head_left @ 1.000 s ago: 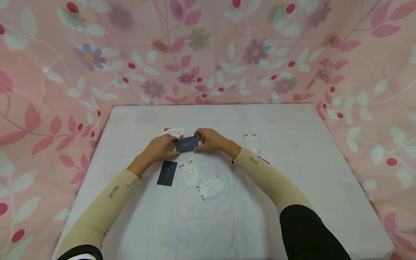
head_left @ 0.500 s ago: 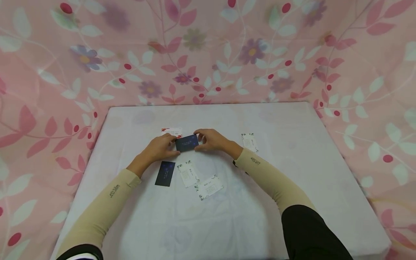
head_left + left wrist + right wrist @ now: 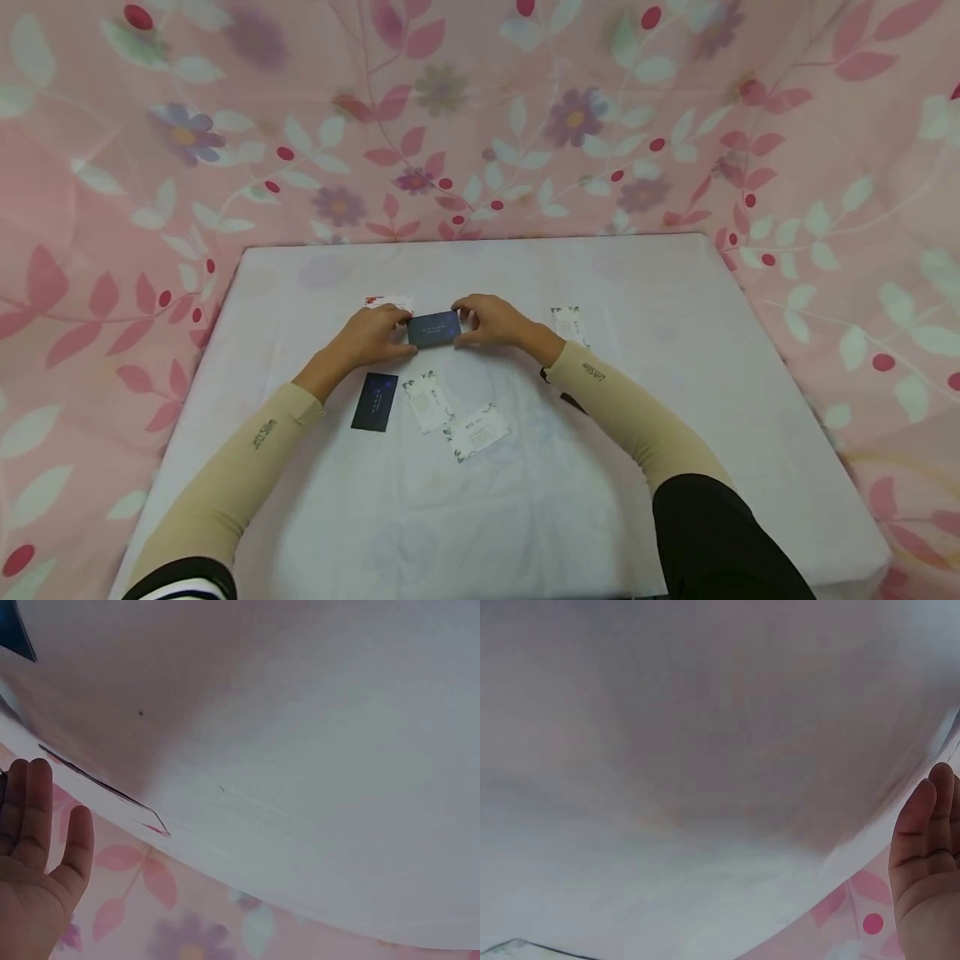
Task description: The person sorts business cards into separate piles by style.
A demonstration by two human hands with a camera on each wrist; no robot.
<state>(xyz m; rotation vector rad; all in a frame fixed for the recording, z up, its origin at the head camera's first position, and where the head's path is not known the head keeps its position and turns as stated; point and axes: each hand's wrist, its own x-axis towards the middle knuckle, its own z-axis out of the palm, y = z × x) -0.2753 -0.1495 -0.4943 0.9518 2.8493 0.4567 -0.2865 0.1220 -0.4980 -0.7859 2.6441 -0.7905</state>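
Observation:
In the head view, a dark blue business card (image 3: 434, 330) is held lengthwise between both hands. My left hand (image 3: 371, 335) pinches its left edge, thumb on the near side. The right hand (image 3: 491, 321) pinches the opposite edge in the same way. Just behind the left fingers lies a white card with red flowers (image 3: 386, 301), partly covered. A second dark blue card (image 3: 374, 402) lies flat nearer the person. Both wrist views show only some fingers of the left hand (image 3: 37, 859) and right hand (image 3: 930, 862); the pinched edges are out of sight there.
Two white cards with leafy borders, one at the middle (image 3: 428, 402) and one nearer the person (image 3: 477, 432), lie on the white tablecloth (image 3: 465, 533). Another leafy white card (image 3: 567, 323) and a dark card (image 3: 573, 402) are partly hidden by the right forearm. Floral cloth (image 3: 480, 125) surrounds the table.
Both hands keep their pinch on the dark blue card, which now sits a little more level. The scene has shifted slightly left in the view; the loose cards look otherwise unmoved.

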